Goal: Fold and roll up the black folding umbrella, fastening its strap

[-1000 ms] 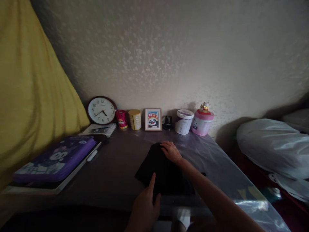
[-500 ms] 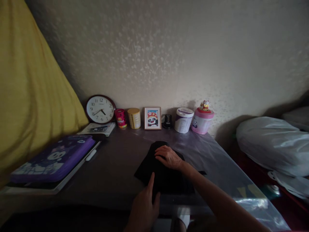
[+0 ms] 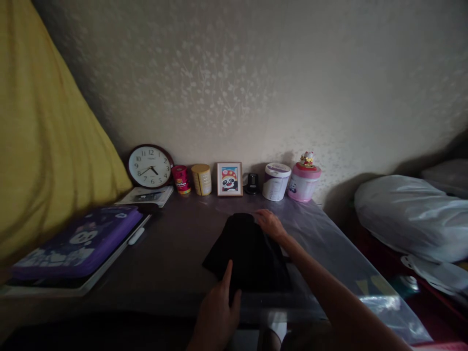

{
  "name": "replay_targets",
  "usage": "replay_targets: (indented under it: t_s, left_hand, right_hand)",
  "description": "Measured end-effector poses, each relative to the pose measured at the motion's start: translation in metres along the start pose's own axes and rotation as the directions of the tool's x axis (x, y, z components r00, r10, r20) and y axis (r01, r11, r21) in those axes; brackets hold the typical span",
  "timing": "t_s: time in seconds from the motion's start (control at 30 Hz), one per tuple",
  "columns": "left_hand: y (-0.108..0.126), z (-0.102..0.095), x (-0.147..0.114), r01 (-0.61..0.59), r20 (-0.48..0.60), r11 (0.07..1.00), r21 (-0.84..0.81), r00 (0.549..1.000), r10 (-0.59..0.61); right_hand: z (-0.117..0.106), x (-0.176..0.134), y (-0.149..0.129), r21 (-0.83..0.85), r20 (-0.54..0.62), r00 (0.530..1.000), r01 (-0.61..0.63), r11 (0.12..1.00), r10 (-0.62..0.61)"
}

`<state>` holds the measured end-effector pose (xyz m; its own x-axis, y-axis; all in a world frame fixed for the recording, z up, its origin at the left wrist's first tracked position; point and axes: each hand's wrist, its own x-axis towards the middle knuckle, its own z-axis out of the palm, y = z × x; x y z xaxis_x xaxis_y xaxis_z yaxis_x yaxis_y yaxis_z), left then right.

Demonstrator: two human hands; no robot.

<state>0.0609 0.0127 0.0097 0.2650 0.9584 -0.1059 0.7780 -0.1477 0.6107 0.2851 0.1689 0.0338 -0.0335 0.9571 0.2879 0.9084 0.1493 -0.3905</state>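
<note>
A dark black piece of cloth (image 3: 248, 253), seemingly a folded garment, lies flat on the table in front of me. Its far end is narrow and rounded, and its near end is wider. My left hand (image 3: 219, 307) rests at the near left edge, index finger stretched onto the fabric and thumb held apart. At the far right edge is my right hand (image 3: 269, 224), fingers extended and bent slightly downward, touching or just beside the cloth. Nothing visible is gripped in either hand. Deep shadow hides the cloth's folds and details.
Along the wall stand a clock (image 3: 150, 165), a red can (image 3: 181, 179), a yellow-lidded can (image 3: 202, 179), a panda picture frame (image 3: 229, 179), a white tub (image 3: 277, 182) and a pink tub (image 3: 304, 183). A purple case (image 3: 80, 241) lies left; white bags (image 3: 409, 214) sit right.
My right hand has slid from the middle of the black cloth to its far right edge, uncovering the top surface. My left hand stays almost where it was.
</note>
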Motion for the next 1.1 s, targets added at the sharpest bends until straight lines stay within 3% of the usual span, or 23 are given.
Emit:
replay_targets:
  t_s: [0.13,0.3,0.6,0.93,1.1]
  left_hand:
    - [0.002,-0.001,0.001,0.010,0.009,1.000,0.019,1.000,-0.010]
    - [0.005,-0.003,0.000,0.013,0.007,1.000,0.024,1.000,-0.013]
    - [0.003,-0.001,-0.001,0.009,-0.019,1.000,0.013,1.000,-0.008]
    - [0.003,-0.001,-0.001,0.011,-0.022,0.999,0.048,1.000,-0.010]
    - [0.002,-0.001,0.000,0.005,-0.016,1.000,0.028,1.000,-0.004]
  right_hand:
    - [-0.012,-0.011,0.034,-0.027,0.015,0.982,-0.188,0.982,0.189]
    - [-0.012,-0.026,0.050,-0.037,0.076,0.963,-0.256,0.966,0.258]
    - [-0.010,-0.030,0.045,-0.045,0.138,0.952,-0.270,0.962,0.274]
    - [-0.008,-0.035,0.031,-0.084,0.099,0.957,-0.265,0.960,0.273]
    - [-0.011,-0.034,0.026,-0.059,0.102,0.991,-0.082,0.995,0.088]
